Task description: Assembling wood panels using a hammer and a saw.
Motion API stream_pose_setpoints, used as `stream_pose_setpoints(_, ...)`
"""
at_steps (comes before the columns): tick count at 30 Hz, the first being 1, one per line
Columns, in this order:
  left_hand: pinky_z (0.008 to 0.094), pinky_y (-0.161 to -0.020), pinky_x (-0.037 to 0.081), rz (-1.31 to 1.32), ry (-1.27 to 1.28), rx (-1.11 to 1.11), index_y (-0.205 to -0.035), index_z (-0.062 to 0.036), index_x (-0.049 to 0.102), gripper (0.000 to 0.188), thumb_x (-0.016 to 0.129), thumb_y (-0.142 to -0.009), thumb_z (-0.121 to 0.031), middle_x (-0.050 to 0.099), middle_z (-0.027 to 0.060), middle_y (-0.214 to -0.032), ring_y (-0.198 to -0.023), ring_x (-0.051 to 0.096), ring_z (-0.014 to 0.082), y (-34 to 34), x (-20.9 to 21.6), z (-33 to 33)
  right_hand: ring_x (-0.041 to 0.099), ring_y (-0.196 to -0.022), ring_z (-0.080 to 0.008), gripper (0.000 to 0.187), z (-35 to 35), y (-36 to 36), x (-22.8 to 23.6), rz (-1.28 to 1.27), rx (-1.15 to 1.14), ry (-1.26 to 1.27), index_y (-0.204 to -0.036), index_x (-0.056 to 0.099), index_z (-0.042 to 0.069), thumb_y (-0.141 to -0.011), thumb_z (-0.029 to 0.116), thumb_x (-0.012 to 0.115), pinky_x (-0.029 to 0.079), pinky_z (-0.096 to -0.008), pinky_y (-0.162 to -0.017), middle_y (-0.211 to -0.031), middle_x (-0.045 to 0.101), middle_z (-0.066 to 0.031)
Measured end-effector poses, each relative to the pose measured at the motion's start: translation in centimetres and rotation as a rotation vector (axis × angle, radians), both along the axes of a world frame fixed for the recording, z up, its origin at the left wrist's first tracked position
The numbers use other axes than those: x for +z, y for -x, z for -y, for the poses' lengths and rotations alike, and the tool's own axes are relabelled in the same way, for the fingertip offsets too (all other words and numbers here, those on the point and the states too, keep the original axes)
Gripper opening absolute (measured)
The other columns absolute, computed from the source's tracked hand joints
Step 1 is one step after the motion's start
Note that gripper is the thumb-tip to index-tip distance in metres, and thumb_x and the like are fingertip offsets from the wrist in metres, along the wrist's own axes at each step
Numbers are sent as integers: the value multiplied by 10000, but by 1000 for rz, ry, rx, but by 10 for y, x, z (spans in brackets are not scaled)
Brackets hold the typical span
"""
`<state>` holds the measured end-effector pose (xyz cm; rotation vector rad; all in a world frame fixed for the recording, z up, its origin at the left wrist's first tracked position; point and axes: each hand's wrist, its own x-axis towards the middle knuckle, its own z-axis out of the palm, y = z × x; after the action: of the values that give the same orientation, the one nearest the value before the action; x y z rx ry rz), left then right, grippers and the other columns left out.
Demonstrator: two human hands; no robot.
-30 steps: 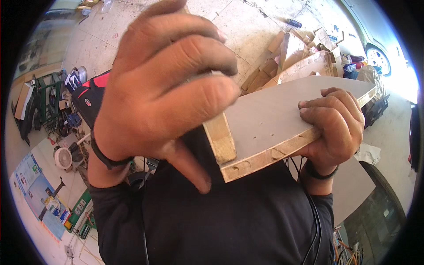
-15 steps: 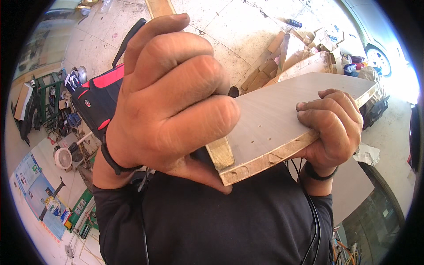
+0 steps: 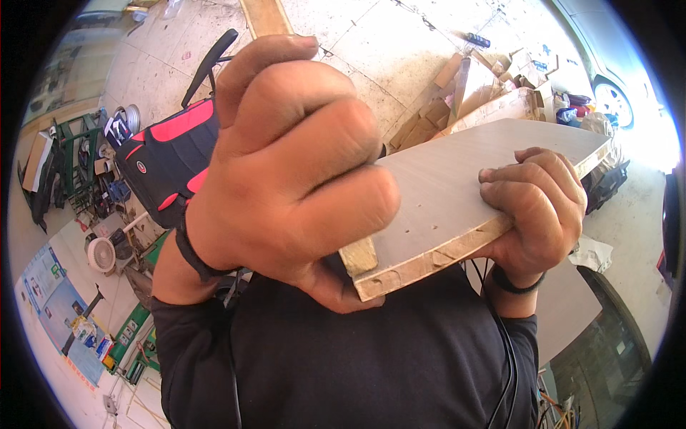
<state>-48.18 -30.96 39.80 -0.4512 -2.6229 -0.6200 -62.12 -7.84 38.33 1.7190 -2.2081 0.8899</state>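
Note:
A pale grey-faced board [image 3: 457, 171] with raw wood edges and a few small holes in its face is held up in front of my chest. My right hand [image 3: 536, 207] is closed around its near long edge, fingers on the face and thumb underneath. My left hand [image 3: 300, 164] is closed around a narrow wooden strip [image 3: 268, 17], which lies along the board's left end. The strip sticks out beyond my fingers at the top, and its near end shows at the board's corner. My left thumb presses under that corner; the strip's middle is hidden by my fingers.
A black and red office chair [image 3: 168, 157] stands at the left. Flattened cardboard [image 3: 482, 93] lies on the tiled floor beyond the board. A white fan [image 3: 102, 255] is at the far left, and a parked car [image 3: 611, 100] at the upper right. Thin cables [image 3: 509, 343] hang down my front.
My left hand has shifted slightly to the right along with the strip's far end. My right hand and the board have hardly moved.

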Motion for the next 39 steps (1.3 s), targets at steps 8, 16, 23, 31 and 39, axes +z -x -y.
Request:
stream_pose_setpoints(8, 569, -940, 369, -116, -41, -21, -736, -133, 530, 662, 617, -700, -789, 478, 34, -754, -821, 500, 271, 1, -11, -3, 626, -659, -217, 533, 1, 1, -1, 6, 5, -12, -684, 606, 100, -579, 596, 770, 500, -327, -600, -686, 633, -22)
stream_pose_setpoints(16, 556, -934, 364, -157, -69, -26, -723, -141, 528, 640, 602, -725, -776, 489, 27, -767, -835, 502, 272, 1, -13, -2, 629, -654, -227, 547, 5, 1, -1, 6, 2, 19, -686, 602, 96, -578, 603, 774, 507, -336, -606, -679, 630, -30)
stream_pose_setpoints(23, 524, -1111, 310, -28, 10, 110, -1277, -125, 592, 1008, 589, -649, -913, 561, 171, -1346, -1254, 476, 380, 0, -20, 16, 563, -542, -202, 693, 7, 19, -13, 82, -191, 60, -648, 566, 79, -421, 685, 815, 434, -309, -524, -591, 539, -33)
stream_pose_setpoints(31, 473, -1147, 301, -72, -332, 200, -1476, -80, 483, 1068, 644, -727, -823, 473, 188, -1484, -1357, 415, 379, 36, -45, 60, 512, -635, -84, 757, 8, 96, -25, 677, -196, 172, -739, 606, 33, -545, 724, 849, 424, -273, -561, -661, 552, 21)
stream_pose_setpoints(39, 430, -1025, 426, -158, 109, 154, -1216, -73, 669, 678, 642, -864, -652, 635, 199, -1246, -1178, 565, 367, 84, 27, 82, 536, -697, -93, 777, 49, 141, -51, 775, 208, 267, -763, 611, 25, -656, 775, 781, 433, -267, -609, -710, 557, 19)
